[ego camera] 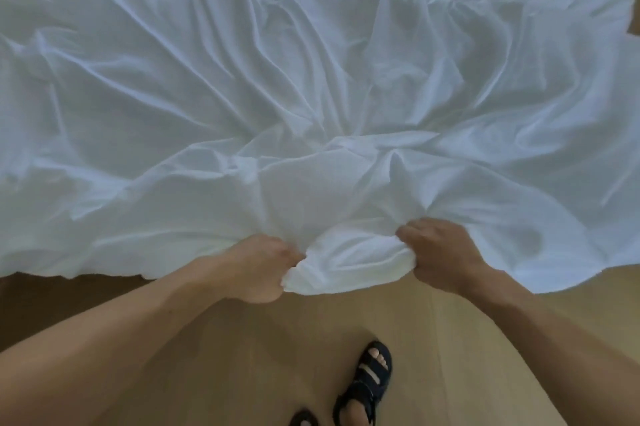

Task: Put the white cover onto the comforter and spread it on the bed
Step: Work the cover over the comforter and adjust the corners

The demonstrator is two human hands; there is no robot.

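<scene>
Gripping the near edge of the white cover (277, 96), the left hand (258, 266) and right hand (440, 255) each curl tightly round a bunch of cloth. They are a short way apart, with a thick padded roll (346, 266) of white fabric held between them. Whether anything is stuffed inside the cover there cannot be told. The cover spreads away from the hands, wrinkled, its creases fanning out from the grip, and fills the upper view. The wooden floor (242, 339) shows below its near hem. Between the forearms a foot in a dark sandal (367, 380) stands on the floor.
</scene>
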